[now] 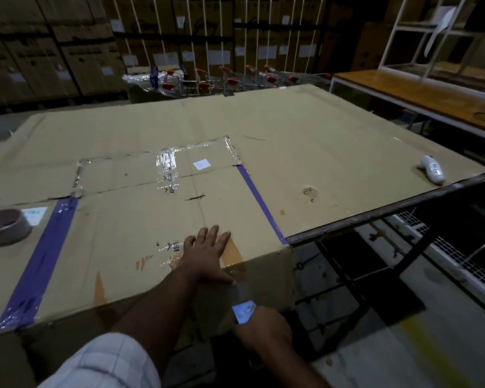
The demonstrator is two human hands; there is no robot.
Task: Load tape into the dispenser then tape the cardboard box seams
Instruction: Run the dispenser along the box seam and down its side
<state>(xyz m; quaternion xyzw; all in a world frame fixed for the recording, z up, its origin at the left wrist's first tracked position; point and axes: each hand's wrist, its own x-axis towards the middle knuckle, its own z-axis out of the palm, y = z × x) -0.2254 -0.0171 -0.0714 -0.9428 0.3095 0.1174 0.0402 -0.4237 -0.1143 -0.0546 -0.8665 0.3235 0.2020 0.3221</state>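
A large flat cardboard box [129, 228] lies at the near edge of the table, with blue tape strips [39, 261] across its top. My left hand [207, 256] presses flat, fingers spread, on the box top by the front edge, over clear tape. A clear tape strip [242, 299] runs from there down the box's front face. My right hand [263, 329] grips the strip's lower end below the edge; whatever else it holds is hidden. A brown tape roll [4, 226] sits on the box at far left.
A cardboard sheet [319, 130] covers the table behind the box. A white handheld device [432, 169] lies near the table's right edge. A wooden bench with a white rack [420, 91] stands at right. Shopping trolleys [230, 79] and stacked cartons fill the background.
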